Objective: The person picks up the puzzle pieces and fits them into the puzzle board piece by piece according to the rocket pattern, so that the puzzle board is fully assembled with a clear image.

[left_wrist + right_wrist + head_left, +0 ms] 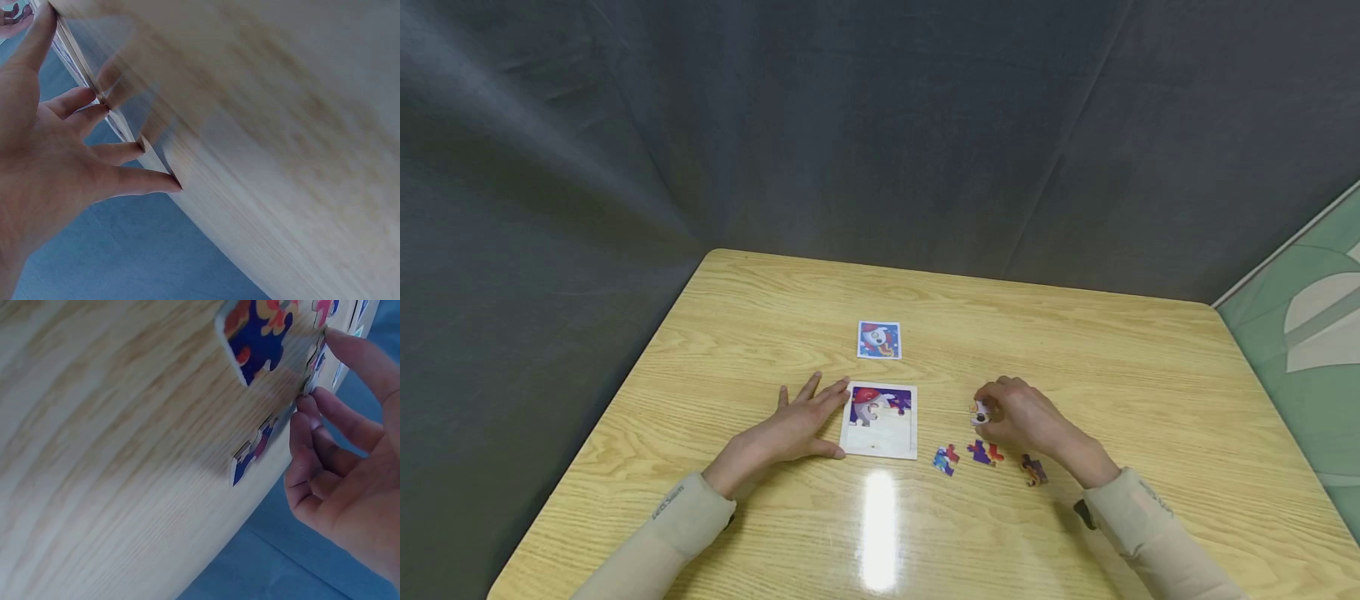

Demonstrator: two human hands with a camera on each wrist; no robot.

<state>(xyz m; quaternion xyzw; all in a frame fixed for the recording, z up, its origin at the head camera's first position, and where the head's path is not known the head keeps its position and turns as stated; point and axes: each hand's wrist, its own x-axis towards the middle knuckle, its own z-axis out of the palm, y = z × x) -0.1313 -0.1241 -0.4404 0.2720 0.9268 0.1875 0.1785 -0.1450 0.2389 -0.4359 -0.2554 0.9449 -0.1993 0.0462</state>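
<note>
A square puzzle tray [880, 442] lies flat, with picture pieces fitted along its upper part and bare pale wood below. Along its left side rests my left hand [797, 423], fingers spread and fairly straight, fingertips and thumb at the rim. In the left wrist view those fingers [134, 181] reach down to the tabletop. To the right of the tray, my right hand [1026, 417] pinches a mostly white puzzle piece [979, 413] with a dark spot between thumb and fingers. The fingers partly cover this piece in the right wrist view.
Nearer me lie a blue-and-red puzzle piece [945, 460], a purple-and-red one [983, 452] and a dark purple-and-orange one [1033, 471]. A small picture card [880, 340] lies beyond the tray. Dark cloth [887, 142] hangs behind the wooden table [775, 292].
</note>
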